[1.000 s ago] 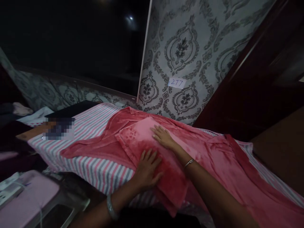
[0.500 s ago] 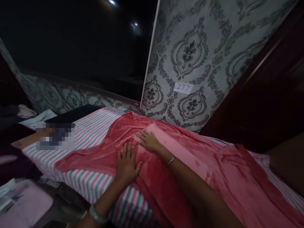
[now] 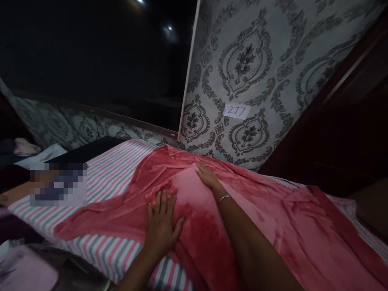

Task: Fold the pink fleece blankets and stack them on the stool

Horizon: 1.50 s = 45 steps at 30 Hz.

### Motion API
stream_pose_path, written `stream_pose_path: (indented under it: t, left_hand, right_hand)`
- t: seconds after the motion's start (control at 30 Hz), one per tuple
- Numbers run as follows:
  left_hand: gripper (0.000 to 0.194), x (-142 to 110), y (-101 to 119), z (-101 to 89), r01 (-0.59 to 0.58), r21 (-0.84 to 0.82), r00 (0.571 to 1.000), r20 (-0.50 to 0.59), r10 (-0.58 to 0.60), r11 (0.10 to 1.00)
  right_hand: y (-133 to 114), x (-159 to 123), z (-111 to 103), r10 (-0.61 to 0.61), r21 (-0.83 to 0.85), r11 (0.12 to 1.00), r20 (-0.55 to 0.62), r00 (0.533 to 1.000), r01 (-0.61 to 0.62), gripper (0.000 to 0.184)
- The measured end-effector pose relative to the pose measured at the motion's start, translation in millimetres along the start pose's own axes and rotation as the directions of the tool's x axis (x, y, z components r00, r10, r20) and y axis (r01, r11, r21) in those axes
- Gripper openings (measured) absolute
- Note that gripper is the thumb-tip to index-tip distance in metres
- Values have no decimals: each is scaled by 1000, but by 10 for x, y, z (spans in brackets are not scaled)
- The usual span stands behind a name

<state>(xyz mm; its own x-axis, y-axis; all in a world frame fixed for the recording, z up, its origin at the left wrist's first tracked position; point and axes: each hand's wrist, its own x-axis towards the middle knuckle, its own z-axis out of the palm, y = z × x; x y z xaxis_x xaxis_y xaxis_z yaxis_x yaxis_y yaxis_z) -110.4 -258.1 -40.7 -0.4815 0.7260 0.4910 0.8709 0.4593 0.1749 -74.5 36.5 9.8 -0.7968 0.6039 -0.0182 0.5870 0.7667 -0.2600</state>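
A plush red-pink garment or blanket (image 3: 200, 234) lies spread over a striped cloth (image 3: 112, 161); which of the two it is I cannot tell. My left hand (image 3: 162, 222) rests flat on its near left part, fingers spread. Farther back and to the right, my right hand (image 3: 207, 176) lies flat on the pile with its fingers stretched out. Between the hands is a paler, smoothed patch of the plush. A bracelet circles my right wrist. Folds and creases run along the fabric's back and right side.
Behind the striped surface hangs a large dark screen (image 3: 100, 60). Patterned wallpaper (image 3: 245, 60) bears a paper label (image 3: 236, 110) reading 277. Dark wood (image 3: 333, 121) stands at the right. A pale pink object (image 3: 27, 268) lies low at the left, and a blurred patch covers something on the surface.
My right hand has slid back and to the right across the plush, leaving a wider pale smooth patch. My left hand stays flat in nearly the same place. The view has shifted slightly.
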Motion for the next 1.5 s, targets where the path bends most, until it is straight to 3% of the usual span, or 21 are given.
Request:
stream_pose_path:
  t: [0.27, 0.37, 0.57, 0.73, 0.87, 0.97, 1.1, 1.23, 1.37, 1.5]
  left_hand:
    - [68, 24, 47, -68, 33, -20, 999, 30, -32, 999]
    - [68, 31, 61, -100, 41, -29, 999, 27, -40, 999]
    - [64, 36, 38, -214, 26, -94, 999, 28, -23, 995]
    - [62, 189, 124, -371, -156, -155, 987, 13, 160, 976]
    - [66, 494, 208, -331, -245, -157, 959, 104, 263, 957]
    - [68, 651, 182, -187, -194, -88, 961, 185, 207, 977]
    - [74, 677, 62, -94, -115, 23, 971, 212, 108, 993]
    - [75, 655, -169, -217, 29, 88, 956, 288, -53, 996]
    - [67, 647, -416, -371, 86, 60, 929, 356, -102, 995]
    - [62, 708, -447, -492, 92, 46, 956, 276, -101, 995]
  right_hand:
    - [-152, -151, -165, 27, -23, 999, -50, 998, -28, 61]
    - [-310, -392, -253, -73, -96, 993, -59, 996, 67, 56]
    - [-530, -1063, -202, -269, -183, 943, 80, 960, 279, 52]
    - [-531, -1326, -41, -290, -196, 937, 27, 957, 290, 56]
    - [-508, -1327, 98, -315, -238, 924, -29, 949, 299, 56]
    - [-492, -1322, 178, -325, -273, 916, -76, 943, 294, 58]
    - [-486, -1341, 211, -334, -285, 914, -127, 934, 288, 56]
    - [-482, -1356, 199, -335, -262, 920, -136, 932, 292, 53]
    - [-472, -1360, 178, -327, -212, 931, -122, 937, 297, 54]
    - [-481, -1361, 71, -321, -165, 938, -78, 944, 305, 55]
